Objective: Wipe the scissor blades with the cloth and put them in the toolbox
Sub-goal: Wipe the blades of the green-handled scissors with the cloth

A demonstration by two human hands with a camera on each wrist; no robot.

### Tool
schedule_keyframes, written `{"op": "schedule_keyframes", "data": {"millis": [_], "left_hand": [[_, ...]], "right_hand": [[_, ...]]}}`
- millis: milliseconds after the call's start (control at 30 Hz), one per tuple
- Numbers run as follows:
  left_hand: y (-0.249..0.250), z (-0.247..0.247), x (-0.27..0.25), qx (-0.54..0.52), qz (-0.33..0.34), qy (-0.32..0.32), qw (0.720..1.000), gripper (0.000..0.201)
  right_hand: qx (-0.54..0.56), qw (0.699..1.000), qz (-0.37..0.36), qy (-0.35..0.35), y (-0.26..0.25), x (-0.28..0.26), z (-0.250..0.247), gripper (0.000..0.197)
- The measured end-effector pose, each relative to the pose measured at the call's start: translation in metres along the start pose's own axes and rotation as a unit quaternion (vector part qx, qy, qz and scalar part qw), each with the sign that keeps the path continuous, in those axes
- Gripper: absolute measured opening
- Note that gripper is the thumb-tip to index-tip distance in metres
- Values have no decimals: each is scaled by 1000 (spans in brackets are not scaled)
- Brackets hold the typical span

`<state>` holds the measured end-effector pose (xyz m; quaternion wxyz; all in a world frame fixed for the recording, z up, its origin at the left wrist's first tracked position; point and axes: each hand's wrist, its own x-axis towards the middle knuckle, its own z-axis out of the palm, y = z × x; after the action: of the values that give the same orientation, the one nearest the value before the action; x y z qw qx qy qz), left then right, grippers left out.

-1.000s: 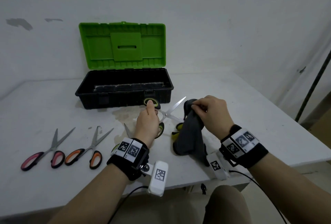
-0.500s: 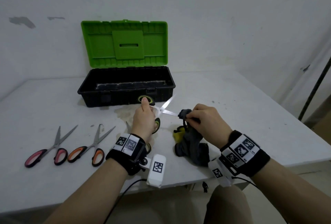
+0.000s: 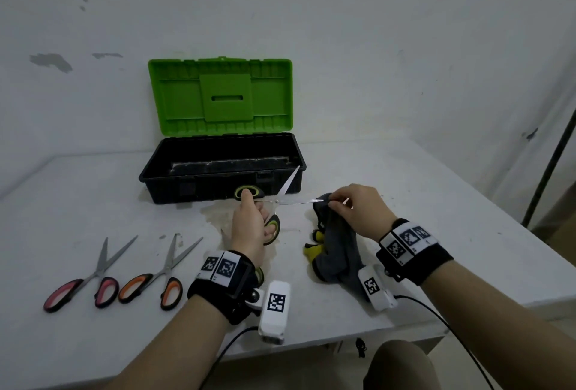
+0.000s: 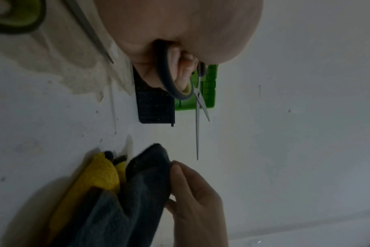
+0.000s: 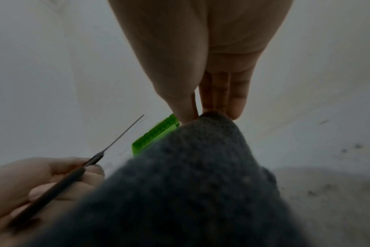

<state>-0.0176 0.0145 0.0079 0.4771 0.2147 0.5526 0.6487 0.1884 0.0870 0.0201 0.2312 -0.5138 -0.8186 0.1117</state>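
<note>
My left hand [image 3: 249, 224] grips the green-handled scissors [image 3: 282, 199] by their handles, thumb through the upper loop. The blades stand apart: one points up toward the toolbox, the other points right, its tip just short of the cloth. My right hand [image 3: 355, 208] pinches the top of the grey cloth [image 3: 338, 249], which hangs down to the table. In the left wrist view the scissors [image 4: 197, 120] hang above the cloth [image 4: 142, 192]. The right wrist view shows thumb and fingers pinching the cloth [image 5: 201, 175]. The black toolbox [image 3: 162, 165] stands behind, its green lid [image 3: 219, 96] raised.
Pink-handled scissors [image 3: 84, 280] and orange-handled scissors [image 3: 159, 277] lie at the table's left front. Another green-handled pair [image 3: 258, 274] lies partly hidden under my left wrist. A yellow thing [image 3: 313, 249] pokes out from under the cloth. A dark pole [image 3: 551, 158] stands at right.
My right hand has slid the cloth rightward off the lower blade, which now shows bare to its tip. The left hand has kept the scissors almost still.
</note>
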Motion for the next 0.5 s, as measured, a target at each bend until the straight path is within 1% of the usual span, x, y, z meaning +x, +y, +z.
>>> {"op": "schedule_keyframes", "data": {"millis": [67, 167, 200, 267, 367, 433, 500], "left_hand": [[-2, 2, -2, -33, -18, -14, 999, 38], [-7, 6, -5, -88, -20, -36, 995, 40], [-8, 8, -7, -108, -20, -44, 993, 41], [-9, 13, -10, -147, -18, -66, 987, 41], [-8, 22, -21, -165, -19, -108, 980, 41], [-7, 26, -28, -146, -17, -125, 981, 41], [-6, 27, -31, -123, -15, -127, 984, 38]], "right_hand": [[12, 1000, -2, -10, -3, -6, 7, 17], [16, 1000, -7, 6, -11, -17, 10, 21], [36, 999, -1, -2, -16, -21, 8, 24], [120, 992, 20, -44, -32, -29, 4, 29], [249, 965, 24, -80, -54, -35, 4, 25], [312, 947, 31, -73, -59, -33, 7, 20], [356, 931, 54, -53, -59, -29, 9, 16]]}}
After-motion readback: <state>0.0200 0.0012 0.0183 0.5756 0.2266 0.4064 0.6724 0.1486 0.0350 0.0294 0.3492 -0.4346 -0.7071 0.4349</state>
